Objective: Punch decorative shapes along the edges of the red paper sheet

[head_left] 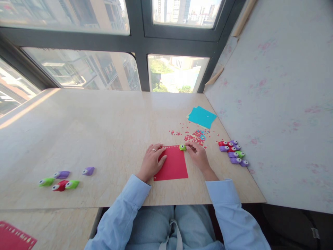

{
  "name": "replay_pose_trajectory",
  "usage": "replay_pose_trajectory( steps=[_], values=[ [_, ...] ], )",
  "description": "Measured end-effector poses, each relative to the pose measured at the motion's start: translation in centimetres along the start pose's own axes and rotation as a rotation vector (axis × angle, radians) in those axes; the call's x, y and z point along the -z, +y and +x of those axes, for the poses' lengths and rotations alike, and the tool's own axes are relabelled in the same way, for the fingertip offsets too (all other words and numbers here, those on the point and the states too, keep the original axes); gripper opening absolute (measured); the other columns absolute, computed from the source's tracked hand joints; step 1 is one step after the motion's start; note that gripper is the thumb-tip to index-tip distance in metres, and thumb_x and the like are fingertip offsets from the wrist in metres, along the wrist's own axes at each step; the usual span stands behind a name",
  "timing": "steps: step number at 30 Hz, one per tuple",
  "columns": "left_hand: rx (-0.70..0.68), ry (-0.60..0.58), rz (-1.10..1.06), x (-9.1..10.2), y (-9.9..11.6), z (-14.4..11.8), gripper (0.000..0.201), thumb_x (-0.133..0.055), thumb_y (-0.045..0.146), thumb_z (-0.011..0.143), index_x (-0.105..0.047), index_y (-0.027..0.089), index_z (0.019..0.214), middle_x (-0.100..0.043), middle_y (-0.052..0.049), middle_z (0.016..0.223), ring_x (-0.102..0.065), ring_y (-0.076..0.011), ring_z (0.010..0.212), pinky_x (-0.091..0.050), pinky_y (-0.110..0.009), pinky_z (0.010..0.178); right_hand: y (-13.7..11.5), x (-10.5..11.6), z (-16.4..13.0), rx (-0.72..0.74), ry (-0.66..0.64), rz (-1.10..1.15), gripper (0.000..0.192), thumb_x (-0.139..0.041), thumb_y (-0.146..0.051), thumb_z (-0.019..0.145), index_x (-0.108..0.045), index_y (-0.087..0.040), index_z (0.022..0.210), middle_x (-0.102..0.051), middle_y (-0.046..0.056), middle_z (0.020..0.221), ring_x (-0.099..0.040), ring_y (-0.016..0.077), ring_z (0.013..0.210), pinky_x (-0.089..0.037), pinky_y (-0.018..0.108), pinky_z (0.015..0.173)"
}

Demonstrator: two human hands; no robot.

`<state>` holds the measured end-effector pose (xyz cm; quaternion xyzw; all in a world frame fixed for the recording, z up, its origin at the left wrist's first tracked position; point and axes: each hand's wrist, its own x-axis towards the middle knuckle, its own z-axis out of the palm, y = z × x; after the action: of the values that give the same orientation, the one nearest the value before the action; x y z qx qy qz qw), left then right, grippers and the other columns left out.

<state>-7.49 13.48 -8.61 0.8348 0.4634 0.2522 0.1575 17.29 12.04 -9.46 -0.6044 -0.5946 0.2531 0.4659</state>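
Looking down at the worktop (104, 132), we are seeing our left hand (152, 161) pressing flat, fingers spread, on the left part of a red paper sheet (173, 166), while our right hand (198, 155) is closing its fingertips on a small green paper punch (182, 147) sitting at the sheet's far right corner. The sheet is lying square in front of us, near the front edge of the worktop, between our two blue sleeves. Along its far edge a row of small punched holes is running from the left side toward the punch, so we are judging that this edge is nearly finished and that the other three edges, which are looking plain, are not yet punched. The sheet is looking flat, thin and uncreased. Just beyond it, red confetti (191, 135) is lying scattered, with some blue bits mixed in, and farther back a turquoise paper stack (202, 117) is resting near the wall. To the right a cluster of purple, red and green punches (233, 152) is waiting, and well apart on the left another four punches (63, 178) are lying loose. At the lower left corner another red punched sheet (14, 238) is showing on a lower surface.
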Motion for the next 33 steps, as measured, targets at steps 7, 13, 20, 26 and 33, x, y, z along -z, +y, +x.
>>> replay_pose_trajectory(
  steps=[7, 13, 20, 26, 33],
  values=[
    [0.01, -0.01, 0.016, -0.01, 0.02, -0.02, 0.029, -0.054, 0.032, 0.094, -0.064, 0.021, 0.119, -0.059, -0.008, 0.132, -0.052, -0.0235, 0.125, -0.04, -0.052, 0.116, 0.13, 0.02, 0.0, 0.001, -0.009, -0.011, 0.025, -0.055, -0.037, 0.087, -0.07, -0.019, 0.097, -0.072, 0.008, 0.098, -0.068, 0.0211, 0.087, -0.056, 0.035, 0.081],
    [0.009, -0.012, 0.019, 0.02, 0.02, -0.06, 0.029, -0.053, 0.032, 0.094, -0.064, 0.021, 0.119, -0.059, -0.008, 0.133, -0.052, -0.0237, 0.125, -0.04, -0.052, 0.116, 0.19, -0.01, 0.02, -0.007, -0.007, -0.009, 0.025, -0.055, -0.037, 0.086, -0.07, -0.02, 0.097, -0.072, 0.008, 0.099, -0.068, 0.0218, 0.089, -0.055, 0.036, 0.083],
    [0.006, -0.015, 0.013, 0.19, 0.2, 0.06, 0.029, -0.054, 0.03, 0.094, -0.064, 0.02, 0.119, -0.059, -0.008, 0.132, -0.052, -0.0235, 0.125, -0.042, -0.051, 0.115, 0.26, -0.01, 0.04, -0.011, -0.014, 0.001, 0.025, -0.055, -0.038, 0.086, -0.07, -0.02, 0.098, -0.072, 0.009, 0.101, -0.068, 0.0222, 0.091, -0.055, 0.037, 0.084],
    [0.011, -0.018, 0.017, 0.17, 0.19, 0.06, 0.029, -0.054, 0.031, 0.094, -0.064, 0.021, 0.119, -0.059, -0.008, 0.133, -0.052, -0.0238, 0.125, -0.041, -0.052, 0.115, 0.33, -0.11, 0.02, -0.016, -0.013, 0.006, 0.024, -0.055, -0.037, 0.086, -0.069, -0.02, 0.098, -0.072, 0.008, 0.101, -0.068, 0.0221, 0.092, -0.055, 0.037, 0.084],
    [0.016, -0.025, 0.018, 0.09, 0.04, -0.01, 0.029, -0.054, 0.031, 0.094, -0.064, 0.021, 0.12, -0.058, -0.008, 0.133, -0.051, -0.0233, 0.126, -0.039, -0.052, 0.117, 0.28, -0.11, 0.04, -0.01, -0.01, 0.003, 0.024, -0.055, -0.036, 0.086, -0.069, -0.02, 0.097, -0.072, 0.008, 0.101, -0.068, 0.0218, 0.092, -0.055, 0.037, 0.084]
  ],
)
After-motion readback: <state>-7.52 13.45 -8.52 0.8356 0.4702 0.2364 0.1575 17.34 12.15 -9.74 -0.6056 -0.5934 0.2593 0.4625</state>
